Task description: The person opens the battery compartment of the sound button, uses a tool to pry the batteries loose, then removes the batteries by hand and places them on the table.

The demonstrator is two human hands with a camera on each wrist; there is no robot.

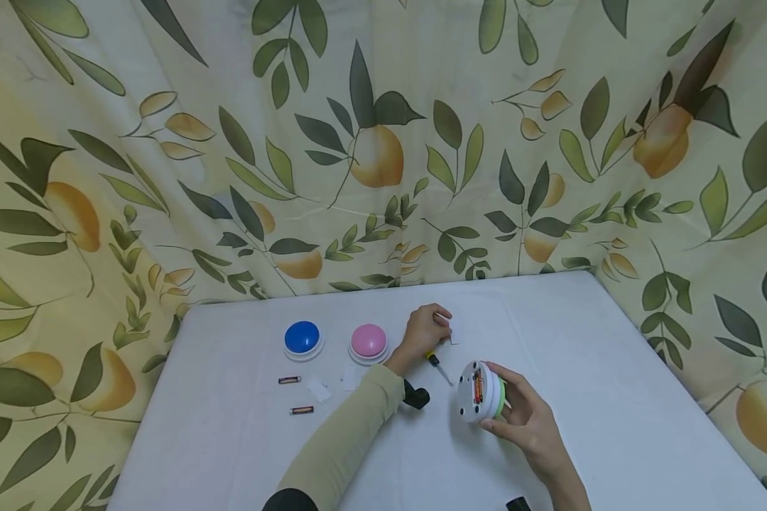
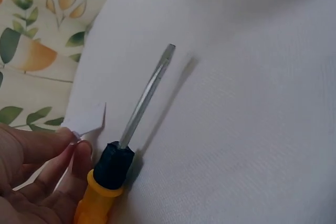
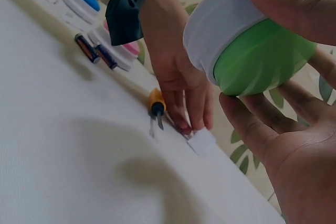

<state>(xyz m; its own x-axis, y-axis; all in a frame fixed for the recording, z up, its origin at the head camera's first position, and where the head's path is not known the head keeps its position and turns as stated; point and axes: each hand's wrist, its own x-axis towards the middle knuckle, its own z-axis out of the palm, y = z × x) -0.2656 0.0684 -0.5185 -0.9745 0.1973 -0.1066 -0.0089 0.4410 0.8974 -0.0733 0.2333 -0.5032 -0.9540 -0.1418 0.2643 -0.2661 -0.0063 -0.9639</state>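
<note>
My left hand (image 1: 424, 332) is at the back middle of the table, its thumb and fingertips pinching a small flat white cover piece (image 2: 88, 119) at one corner. Right beside that hand lies a screwdriver (image 2: 140, 106) with a yellow and black handle and a flat metal tip. My right hand (image 1: 529, 424) holds a round white push-button with a green dome (image 3: 265, 59), fingers round its sides. Its base faces left in the head view, where orange-and-dark batteries (image 1: 478, 388) show in the uncovered slot, among small dark round spots.
A blue-domed button (image 1: 302, 338) and a pink-domed one (image 1: 368, 342) stand at the back left. In front of them lie loose batteries (image 1: 290, 380) and a small white piece (image 1: 318, 389). A patterned leaf-and-fruit curtain (image 1: 383, 156) hangs behind the white table (image 1: 588, 341).
</note>
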